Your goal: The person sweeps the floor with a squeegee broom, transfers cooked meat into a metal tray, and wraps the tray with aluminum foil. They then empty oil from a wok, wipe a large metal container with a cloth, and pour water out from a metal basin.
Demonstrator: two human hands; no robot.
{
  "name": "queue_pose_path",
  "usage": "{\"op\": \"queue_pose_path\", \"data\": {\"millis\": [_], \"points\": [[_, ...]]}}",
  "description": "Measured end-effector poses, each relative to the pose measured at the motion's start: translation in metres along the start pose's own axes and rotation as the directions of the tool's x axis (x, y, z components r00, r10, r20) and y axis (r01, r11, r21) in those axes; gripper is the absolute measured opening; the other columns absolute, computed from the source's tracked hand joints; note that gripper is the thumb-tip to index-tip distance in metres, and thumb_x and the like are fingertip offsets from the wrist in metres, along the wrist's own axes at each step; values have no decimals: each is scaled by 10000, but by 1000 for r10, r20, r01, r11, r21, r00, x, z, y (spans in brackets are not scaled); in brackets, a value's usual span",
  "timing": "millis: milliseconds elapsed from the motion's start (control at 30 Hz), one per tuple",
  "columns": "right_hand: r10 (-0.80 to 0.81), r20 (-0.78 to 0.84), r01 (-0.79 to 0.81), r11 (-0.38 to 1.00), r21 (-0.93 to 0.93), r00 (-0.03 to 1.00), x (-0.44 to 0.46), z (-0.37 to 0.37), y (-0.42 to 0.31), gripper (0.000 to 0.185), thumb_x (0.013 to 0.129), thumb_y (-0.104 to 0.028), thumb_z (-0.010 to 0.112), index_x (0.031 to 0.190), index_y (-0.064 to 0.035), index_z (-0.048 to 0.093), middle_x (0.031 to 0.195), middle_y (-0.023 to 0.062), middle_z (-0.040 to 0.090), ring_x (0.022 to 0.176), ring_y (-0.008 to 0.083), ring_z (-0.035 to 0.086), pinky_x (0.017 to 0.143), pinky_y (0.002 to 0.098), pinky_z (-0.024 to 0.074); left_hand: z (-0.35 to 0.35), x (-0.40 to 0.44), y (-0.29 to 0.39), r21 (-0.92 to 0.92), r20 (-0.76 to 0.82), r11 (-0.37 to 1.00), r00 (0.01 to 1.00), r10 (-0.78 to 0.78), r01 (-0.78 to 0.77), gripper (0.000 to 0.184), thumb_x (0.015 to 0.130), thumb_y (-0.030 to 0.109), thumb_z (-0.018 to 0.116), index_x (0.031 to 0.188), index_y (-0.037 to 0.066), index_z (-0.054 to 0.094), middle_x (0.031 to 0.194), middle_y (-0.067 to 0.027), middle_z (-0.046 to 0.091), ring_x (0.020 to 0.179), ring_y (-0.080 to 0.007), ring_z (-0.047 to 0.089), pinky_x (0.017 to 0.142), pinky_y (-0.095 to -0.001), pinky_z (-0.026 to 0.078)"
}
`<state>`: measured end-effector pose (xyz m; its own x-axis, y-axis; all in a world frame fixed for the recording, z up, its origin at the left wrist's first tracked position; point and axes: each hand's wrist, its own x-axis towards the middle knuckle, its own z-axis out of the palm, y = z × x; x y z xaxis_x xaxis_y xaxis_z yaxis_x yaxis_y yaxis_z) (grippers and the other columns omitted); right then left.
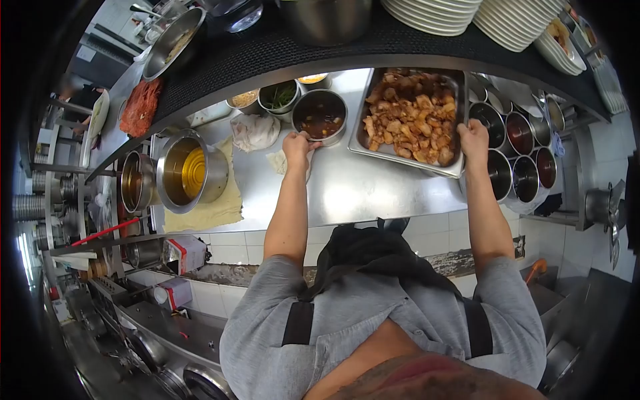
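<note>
My left hand (298, 145) is closed on the near left side of a round metal pot (332, 140). Dark brown sauce (320, 120) with small pale pieces fills part of it. To the right, a deep rectangular steel tray (393, 157) holds many chunks of browned, glazed meat (413, 120). My right hand (473, 141) has its fingers wrapped round the tray's right rim. Pot and tray both sit at the back of the steel counter (353, 190). A folded pale cloth (279, 162) lies close to my left hand.
At left, a large metal bowl of yellow oil (213, 167) stands on a cloth (230, 200). Several sauce containers (525, 179) crowd the right end. A dark shelf (280, 73) overhangs the back, bearing stacked white plates (433, 15) and a tilted metal pan (175, 45).
</note>
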<state>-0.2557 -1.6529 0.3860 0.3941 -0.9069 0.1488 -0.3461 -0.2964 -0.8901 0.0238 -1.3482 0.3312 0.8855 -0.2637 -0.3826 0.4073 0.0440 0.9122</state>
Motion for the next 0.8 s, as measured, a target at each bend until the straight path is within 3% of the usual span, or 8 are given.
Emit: {"op": "queue_pose_path", "data": {"millis": [100, 267, 367, 467, 533, 567, 600, 800], "points": [[24, 20, -23, 998, -66, 1000, 3, 14, -8, 247, 687, -206, 587, 664, 31, 525, 583, 139, 480, 553, 239, 463, 556, 383, 387, -2, -3, 1, -59, -34, 998, 999, 21, -23, 33, 788, -49, 463, 782, -79, 452, 828, -187, 568, 636, -270, 629, 549, -323, 587], [39, 58, -30, 989, -144, 998, 11, 57, -26, 277, 684, -239, 613, 690, 35, 573, 673, 243, 568, 668, 366, 582, 623, 435, 437, -24, -5, -13, -41, 73, 996, 994, 80, -77, 302, 889, 211, 522, 831, -83, 490, 815, -206, 604, 674, -320, 655, 597, -315, 572], [61, 73, -50, 989, -140, 995, 21, 76, -26, 280, 689, -235, 624, 697, 41, 575, 688, 246, 578, 693, 377, 592, 644, 434, 445, -5, -45, -15, 46, 227, 970, 943, -243, 239, 651, 861, 508, 541, 1063, -103, 445, 943, -258, 570, 897, -358, 623, 772, -357, 548], [86, 71, -76, 989, -129, 994, 32, 88, -17, 270, 687, -218, 620, 697, 50, 583, 670, 227, 587, 677, 357, 594, 640, 418, 449, 46, -76, -19, -95, 427, 928, 857, -290, 361, 709, 849, 419, 597, 1254, -69, 278, 1158, -279, 445, 1052, -407, 543, 862, -437, 510], [47, 35, -42, 990, -136, 998, 39, 90, -20, 262, 680, -203, 611, 676, 58, 579, 623, 205, 581, 617, 332, 587, 608, 401, 443, 77, -66, -25, -183, 474, 901, 838, -269, 393, 621, 855, 365, 584, 1221, -56, 312, 1158, -275, 440, 1046, -411, 541, 865, -446, 510], [79, 73, -66, 985, -159, 994, 41, 88, -22, 295, 693, -238, 625, 774, 45, 611, 747, 230, 606, 752, 359, 598, 702, 413, 456, 88, -59, -27, -267, 518, 860, 818, -252, 434, 533, 860, 311, 572, 1188, -42, 345, 1158, -271, 436, 1041, -416, 538, 867, -454, 509], [108, 104, -87, 979, -183, 989, 45, 87, -26, 349, 706, -274, 639, 872, 33, 644, 871, 255, 631, 887, 386, 609, 796, 425, 469, 97, -47, -28, -261, 525, 866, 815, -245, 428, 533, 860, 311, 572, 1188, -42, 345, 1158, -271, 436, 1041, -416, 538, 867, -454, 509], [27, 103, 8, 946, -324, 994, 84, 101, 3, 413, 751, -358, 622, 920, 19, 641, 1009, 242, 608, 982, 378, 572, 855, 422, 450, 145, -10, -21, -317, 357, 846, 880, -312, 429, 330, 820, 213, 536, 1055, -1, 446, 1046, -203, 448, 909, -350, 536, 810, -450, 537]]}}
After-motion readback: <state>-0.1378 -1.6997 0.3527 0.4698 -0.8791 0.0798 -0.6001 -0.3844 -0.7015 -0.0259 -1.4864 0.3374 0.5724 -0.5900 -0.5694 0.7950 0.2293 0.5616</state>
